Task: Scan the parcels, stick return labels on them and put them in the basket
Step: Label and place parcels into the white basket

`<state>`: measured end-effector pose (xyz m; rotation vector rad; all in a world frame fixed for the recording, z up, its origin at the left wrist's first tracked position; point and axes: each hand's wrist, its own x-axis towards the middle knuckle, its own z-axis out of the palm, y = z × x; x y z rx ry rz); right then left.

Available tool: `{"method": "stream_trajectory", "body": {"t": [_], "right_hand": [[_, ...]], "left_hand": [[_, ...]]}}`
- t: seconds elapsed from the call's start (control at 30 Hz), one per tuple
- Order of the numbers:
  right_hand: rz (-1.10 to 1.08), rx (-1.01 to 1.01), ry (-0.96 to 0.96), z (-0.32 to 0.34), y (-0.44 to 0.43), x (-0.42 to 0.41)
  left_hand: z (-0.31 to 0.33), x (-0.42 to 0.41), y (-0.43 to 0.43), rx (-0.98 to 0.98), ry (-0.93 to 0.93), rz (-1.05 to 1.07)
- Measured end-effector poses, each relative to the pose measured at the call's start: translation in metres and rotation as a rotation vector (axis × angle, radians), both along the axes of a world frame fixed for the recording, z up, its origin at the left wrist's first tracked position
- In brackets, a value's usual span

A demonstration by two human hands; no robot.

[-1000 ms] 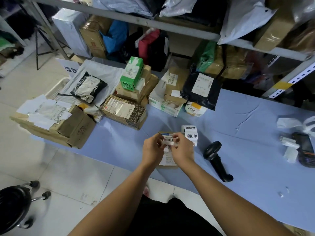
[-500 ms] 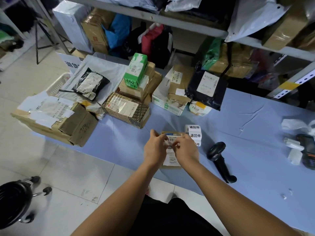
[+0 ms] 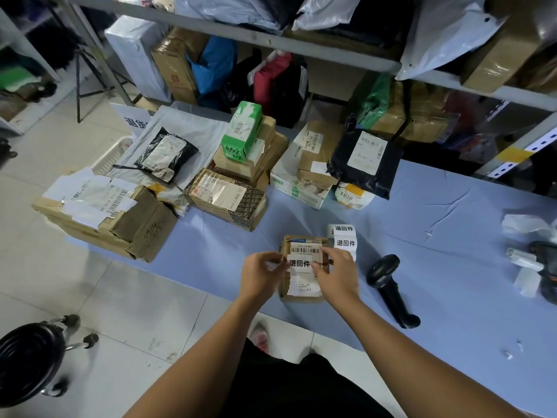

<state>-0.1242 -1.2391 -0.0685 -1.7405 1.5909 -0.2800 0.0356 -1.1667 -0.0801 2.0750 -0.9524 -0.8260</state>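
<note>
Near the front edge of the blue table point(image 3: 452, 267), a small cardboard parcel point(image 3: 301, 292) lay flat. The left hand point(image 3: 260, 276) and right hand point(image 3: 339, 274), close together, each pinched an end of the return label point(image 3: 300, 263) on its top. A label roll point(image 3: 345, 239) sat just beside the parcel.

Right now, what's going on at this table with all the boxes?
A person is sticking a return label on a small cardboard parcel lying on the blue table. The left hand and right hand pinch the label's two ends, laying it below the parcel's barcode. A label strip lies behind the parcel, and the black scanner lies unheld to the right. Other parcels are piled further back; the white basket sits at the table's left end.
</note>
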Motion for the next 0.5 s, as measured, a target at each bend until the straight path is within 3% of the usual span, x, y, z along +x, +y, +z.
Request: {"method": "stream_trajectory", "body": {"t": [0.13,0.27,0.5], "right_hand": [[-0.171,0.142,-0.096,-0.001,0.003,-0.009],[-0.139,0.236,-0.192,-0.004,0.005,-0.02],[-0.001,0.192,-0.274,0.013,0.009,-0.011]], "left_hand": [[0.0,-0.007,-0.002,0.081,0.144,0.09],[-0.001,-0.022,-0.005,0.088,0.342,0.116],[0.023,-0.025,0.018,-0.01,0.318,0.259]]}}
